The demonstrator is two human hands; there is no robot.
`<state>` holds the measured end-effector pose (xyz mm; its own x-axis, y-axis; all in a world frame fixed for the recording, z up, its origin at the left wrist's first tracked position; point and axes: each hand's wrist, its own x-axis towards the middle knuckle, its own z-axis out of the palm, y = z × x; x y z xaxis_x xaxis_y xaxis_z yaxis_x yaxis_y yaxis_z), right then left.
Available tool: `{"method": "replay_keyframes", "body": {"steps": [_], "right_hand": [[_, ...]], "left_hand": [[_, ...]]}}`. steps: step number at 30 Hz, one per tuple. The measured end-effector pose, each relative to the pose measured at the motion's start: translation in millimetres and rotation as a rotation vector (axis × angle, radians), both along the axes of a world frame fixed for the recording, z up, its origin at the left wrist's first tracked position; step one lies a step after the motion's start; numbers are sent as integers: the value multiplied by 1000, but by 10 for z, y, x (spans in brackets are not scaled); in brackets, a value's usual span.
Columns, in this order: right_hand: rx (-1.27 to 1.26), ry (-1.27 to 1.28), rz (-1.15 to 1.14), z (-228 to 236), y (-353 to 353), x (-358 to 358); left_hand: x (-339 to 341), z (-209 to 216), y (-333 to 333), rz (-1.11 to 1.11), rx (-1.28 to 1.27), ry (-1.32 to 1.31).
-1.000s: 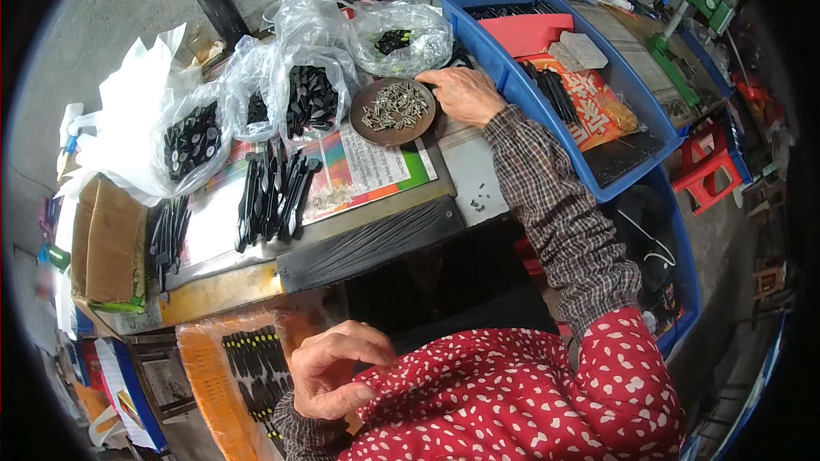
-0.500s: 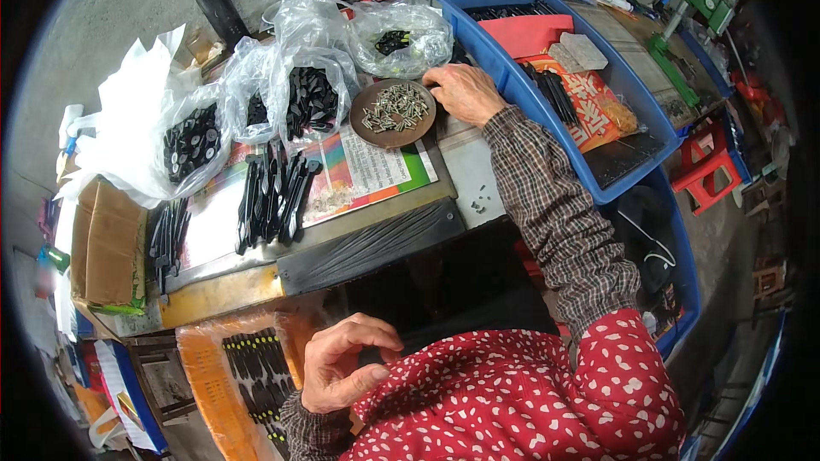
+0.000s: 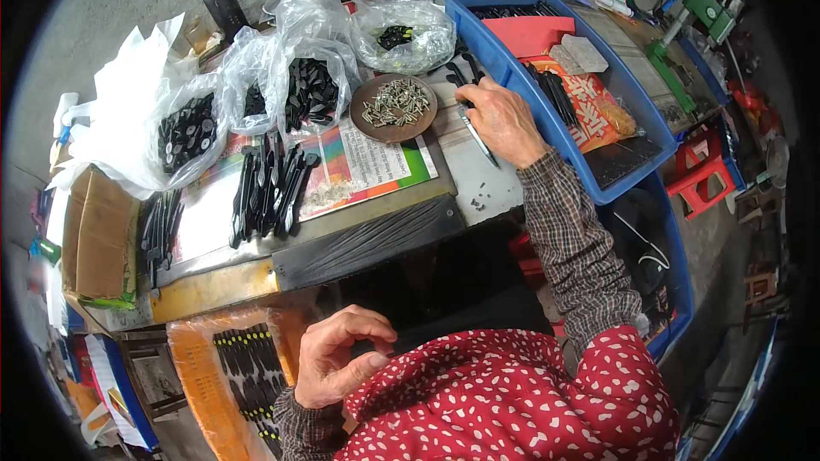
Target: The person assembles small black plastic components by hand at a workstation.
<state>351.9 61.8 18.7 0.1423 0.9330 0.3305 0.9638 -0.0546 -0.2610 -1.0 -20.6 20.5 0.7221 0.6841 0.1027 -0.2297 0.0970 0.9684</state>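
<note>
My right hand is at the right part of the table, between the bowl and the blue tub. Its fingers are closed on a slim pen-like tool, silver with a dark tip, which slants down toward me. Beside that hand is a brown round bowl of small metal screws. Several black handle-like parts lie just beyond my fingers. Over my lap, my left hand is loosely curled, thumb apart from the fingers, with nothing visible in it.
Clear plastic bags of black parts stand along the back. Long black pieces lie mid-table. At right is a blue tub; an orange crate sits low at left. Tiny dark bits lie near the front edge.
My right hand has moved right and nearer, away from behind the bowl, and the pen-like tool now shows in its fingers. The left hand stays curled over my lap.
</note>
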Motion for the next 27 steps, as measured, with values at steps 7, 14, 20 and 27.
{"method": "replay_keyframes", "body": {"steps": [7,14,20,27], "right_hand": [[130,-146,-24,-112,437,143],[115,-219,-104,-161,828,220],[140,-276,-28,-151,876,259],[63,-194,-118,-150,898,241]], "left_hand": [[-13,54,35,61,-13,64],[-23,-14,57,80,51,143],[-76,-48,103,118,83,184],[-243,-3,287,199,171,278]]}}
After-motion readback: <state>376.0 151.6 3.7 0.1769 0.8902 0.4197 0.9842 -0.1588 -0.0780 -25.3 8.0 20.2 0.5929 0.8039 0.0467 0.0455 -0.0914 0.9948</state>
